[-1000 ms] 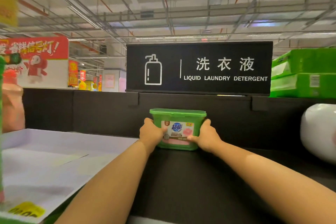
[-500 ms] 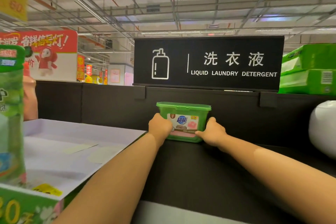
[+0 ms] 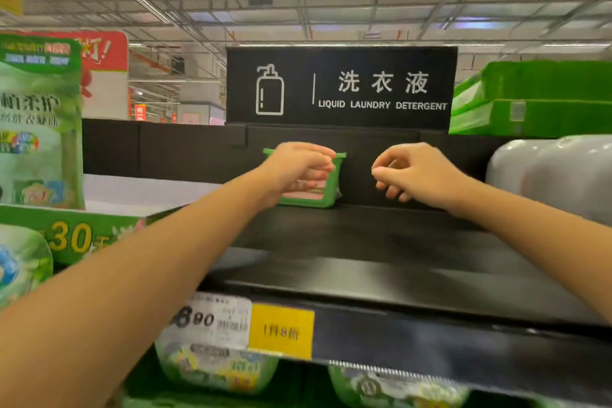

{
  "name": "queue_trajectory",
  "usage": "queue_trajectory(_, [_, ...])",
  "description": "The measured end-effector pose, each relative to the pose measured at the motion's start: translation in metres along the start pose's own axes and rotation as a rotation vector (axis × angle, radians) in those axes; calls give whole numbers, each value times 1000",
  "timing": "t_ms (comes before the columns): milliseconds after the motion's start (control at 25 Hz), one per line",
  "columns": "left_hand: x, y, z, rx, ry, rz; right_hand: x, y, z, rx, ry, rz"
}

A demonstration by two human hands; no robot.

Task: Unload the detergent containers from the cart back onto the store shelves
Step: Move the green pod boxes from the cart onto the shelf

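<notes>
A green detergent box with a pink label stands at the back of the black top shelf, against the back panel. My left hand hovers just in front of the box and hides its left and upper part; its fingers are loosely curled and I see nothing in them. My right hand is off the box, a hand's width to its right, fingers loosely curled and holding nothing. The cart is out of view.
A black "Liquid Laundry Detergent" sign rises behind the shelf. Green detergent bags and a green carton stand left, a white wrapped pack and green cartons right. Price tags line the shelf edge, with bagged detergent below.
Both hands gripped the box's sides before. Now the right hand has let go and moved right, the left has drawn back in front of the box. The view has backed away and dropped.
</notes>
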State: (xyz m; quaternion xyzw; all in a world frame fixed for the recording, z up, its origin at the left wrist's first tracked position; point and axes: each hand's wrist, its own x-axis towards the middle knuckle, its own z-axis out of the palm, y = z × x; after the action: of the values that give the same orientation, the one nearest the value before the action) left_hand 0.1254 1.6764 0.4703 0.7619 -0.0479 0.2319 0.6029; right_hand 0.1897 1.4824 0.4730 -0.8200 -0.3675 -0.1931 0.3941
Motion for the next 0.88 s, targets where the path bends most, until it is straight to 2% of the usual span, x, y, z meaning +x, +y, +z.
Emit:
queue_trajectory(160, [-74, 20, 6, -9, -53, 198, -68, -18, -28, 19, 26, -150])
queue_trajectory(280, [-137, 17, 11, -86, -110, 300, -122, -21, -43, 178, 55, -138])
queue_trajectory(440, [-198, -12, 30, -133, -102, 274, -192, -16, -50, 303, 167, -136])
queue_trajectory(640, [-253, -53, 51, -213, -33, 251, -275, -3, -32, 248, 238, -50])
queue_trajectory(760, [-273, -80, 67, -204, -169, 155, -321, 2, -20, 306, 229, 100])
queue_trajectory(880, [-287, -115, 82, -249, -293, -35, -378, 8, 2, 368, 299, 299])
